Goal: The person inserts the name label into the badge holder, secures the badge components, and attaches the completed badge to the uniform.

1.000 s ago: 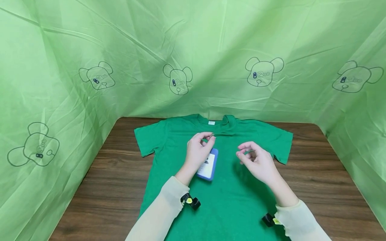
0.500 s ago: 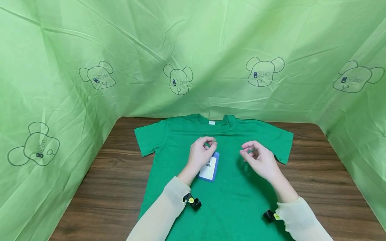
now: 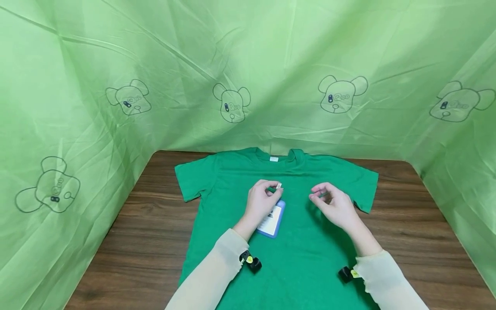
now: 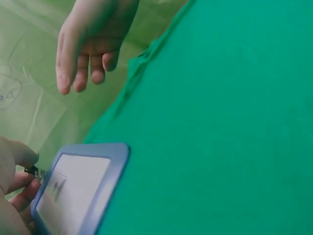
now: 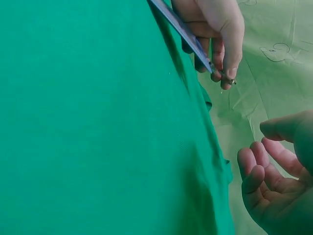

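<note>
A green T-shirt (image 3: 302, 262) lies spread face up, its collar at the far side. Over its chest, my left hand (image 3: 260, 203) pinches a small metal clip (image 3: 279, 185) between thumb and forefinger. From that clip an ID badge (image 3: 272, 221) in a blue-edged holder hangs tilted, its upper left corner hidden behind the hand. The left wrist view shows the badge's white card (image 4: 73, 188) close up. To the right, my right hand (image 3: 334, 207) hovers above the shirt with loosely curled fingers; in the right wrist view a gap shows between its thumb (image 5: 281, 126) and fingertips, holding nothing.
Under the shirt is a dark wood-grain table (image 3: 151, 241). Light green cloth walls (image 3: 279, 51) printed with bear heads stand at the back and both sides. Each wrist carries a small black camera (image 3: 254, 264) on a strap.
My left hand has come slightly down and right with the badge, and the clip end now shows paler past its fingertips. The right hand has shifted slightly right. The head view has tilted a little.
</note>
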A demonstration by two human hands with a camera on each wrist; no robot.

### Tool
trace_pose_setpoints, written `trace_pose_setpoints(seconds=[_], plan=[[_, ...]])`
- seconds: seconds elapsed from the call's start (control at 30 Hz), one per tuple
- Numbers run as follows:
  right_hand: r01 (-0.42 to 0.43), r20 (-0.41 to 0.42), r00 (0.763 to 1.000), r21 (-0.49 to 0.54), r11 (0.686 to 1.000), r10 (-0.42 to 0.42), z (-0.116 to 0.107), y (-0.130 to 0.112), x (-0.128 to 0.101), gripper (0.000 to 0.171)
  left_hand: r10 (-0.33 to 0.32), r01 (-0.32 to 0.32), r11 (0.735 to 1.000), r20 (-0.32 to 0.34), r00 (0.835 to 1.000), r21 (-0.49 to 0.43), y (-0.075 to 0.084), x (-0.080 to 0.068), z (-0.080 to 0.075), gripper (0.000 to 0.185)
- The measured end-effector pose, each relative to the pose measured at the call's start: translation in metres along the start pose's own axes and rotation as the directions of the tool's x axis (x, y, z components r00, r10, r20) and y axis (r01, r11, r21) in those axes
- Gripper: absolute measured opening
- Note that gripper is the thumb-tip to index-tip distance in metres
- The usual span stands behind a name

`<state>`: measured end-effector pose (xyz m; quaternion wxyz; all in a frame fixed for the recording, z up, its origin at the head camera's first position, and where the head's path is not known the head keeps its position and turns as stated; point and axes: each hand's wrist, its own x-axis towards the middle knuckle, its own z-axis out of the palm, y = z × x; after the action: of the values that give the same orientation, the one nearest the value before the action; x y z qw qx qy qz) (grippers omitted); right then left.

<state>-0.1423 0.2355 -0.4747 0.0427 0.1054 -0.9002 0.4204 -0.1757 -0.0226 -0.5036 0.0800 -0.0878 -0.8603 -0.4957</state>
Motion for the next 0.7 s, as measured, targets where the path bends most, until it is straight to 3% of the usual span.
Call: trace_pose_setpoints(seconds=[0.23,0.4,0.53,0.7], plan=[[-0.009,0.04,0.999,-0.048,0.999,0.01,-0.005,-0.001,0.025,0.027,-0.027,0.023,0.999,0.072,0.997,0.046,0.016,0.006,-0.008,0.029],[-0.033,0.066,0.997,-0.057,0.998,0.037,-0.006,-0.002,0.049,0.028,-0.047,0.039,0.996,0.102,0.994,0.08,0.025,0.02,-0.004,0.025],[-0.05,0.069,0.996,-0.046,0.998,0.054,0.001,0.002,0.065,0.028,-0.112,0.107,0.99,0.047,0.993,0.087,0.026,0.033,0.005,0.021],[-0.064,0.013,0.998,-0.047,0.997,0.065,0.013,0.01,0.077,0.022,-0.185,0.185,0.983,-0.053,0.981,0.012,0.023,0.047,0.018,0.015]])
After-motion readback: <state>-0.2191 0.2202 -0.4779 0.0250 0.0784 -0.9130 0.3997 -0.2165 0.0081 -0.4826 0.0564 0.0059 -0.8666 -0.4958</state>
